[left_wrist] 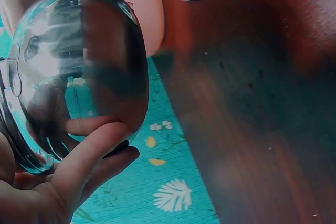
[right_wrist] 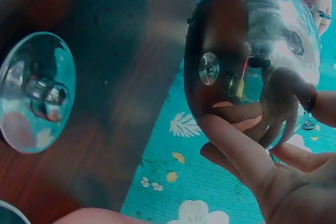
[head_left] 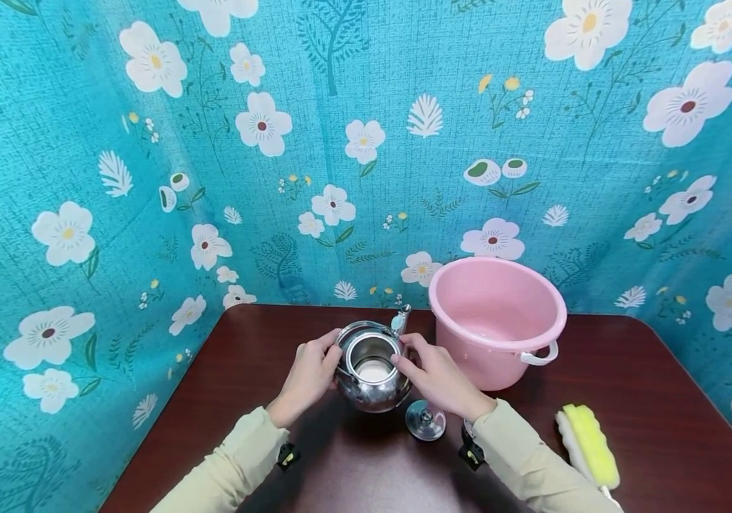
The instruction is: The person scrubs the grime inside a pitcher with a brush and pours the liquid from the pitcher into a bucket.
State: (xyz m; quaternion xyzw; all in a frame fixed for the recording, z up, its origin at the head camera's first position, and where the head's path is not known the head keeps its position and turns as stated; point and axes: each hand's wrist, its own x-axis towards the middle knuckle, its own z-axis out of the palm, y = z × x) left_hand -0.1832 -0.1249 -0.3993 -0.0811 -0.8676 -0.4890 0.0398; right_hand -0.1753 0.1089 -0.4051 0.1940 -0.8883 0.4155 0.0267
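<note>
A shiny steel teapot [head_left: 375,395], its top uncovered, sits between both hands with its mouth facing up toward the head camera. Its spout [head_left: 404,313] points to the back right. My left hand [head_left: 311,367] grips the left side, thumb near the top rim and fingers curved round the belly [left_wrist: 89,66]. On the other side my right hand [head_left: 433,370] holds the body, its thumb by the opening and its fingers [right_wrist: 236,145] against the lower belly. A clear glass lid [head_left: 426,422] with a metal knob lies on the table just below the right hand.
Behind the right hand stands a pink bucket [head_left: 500,306] with a white handle. A yellow and white sponge brush [head_left: 590,445] lies at the right. Partly hidden under the right wrist is a small round-rimmed object [head_left: 468,431]. A floral curtain hangs beyond the dark table [head_left: 212,399].
</note>
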